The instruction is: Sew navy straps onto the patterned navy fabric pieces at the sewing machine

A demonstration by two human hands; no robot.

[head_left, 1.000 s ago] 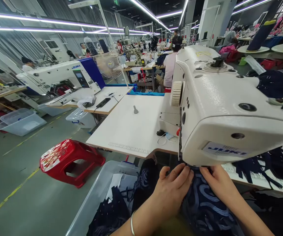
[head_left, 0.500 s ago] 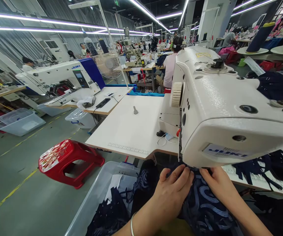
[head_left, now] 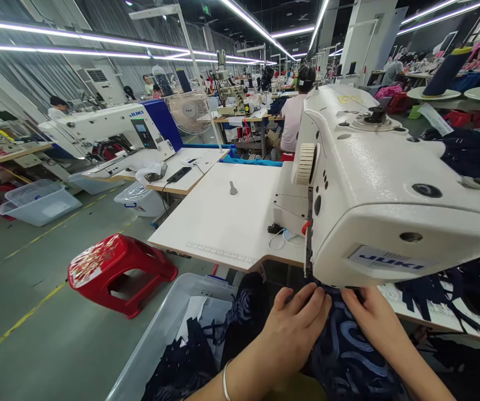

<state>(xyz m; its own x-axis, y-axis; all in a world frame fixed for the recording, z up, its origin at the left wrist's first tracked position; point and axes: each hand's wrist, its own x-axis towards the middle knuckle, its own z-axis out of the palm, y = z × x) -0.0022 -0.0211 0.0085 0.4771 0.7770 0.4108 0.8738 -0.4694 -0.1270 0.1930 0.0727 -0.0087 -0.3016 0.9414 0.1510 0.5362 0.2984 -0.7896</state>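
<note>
A white sewing machine [head_left: 390, 217] fills the right of the head view, its head over my hands. Navy fabric with a swirl pattern [head_left: 348, 351] hangs from beneath it toward my lap. My left hand [head_left: 296, 326], with a bangle at the wrist, presses bent fingers on the fabric's left side at the machine's lower edge. On the other side my right hand [head_left: 369, 306] pinches the fabric's edge between thumb and fingers. The needle area and my right fingertips are hidden under the machine head.
A plastic bin [head_left: 140, 351] with dark fabric strips stands at my left, beyond it a red stool [head_left: 123, 273]. A small metal piece [head_left: 233, 188] lies on the white table [head_left: 206, 223]. More navy strips [head_left: 436, 289] lie at right. A person [head_left: 292, 117] sits ahead.
The view has shifted slightly, so the surroundings sit a little further right and the machine a little lower. Both hands keep nearly the same hold on the fabric.
</note>
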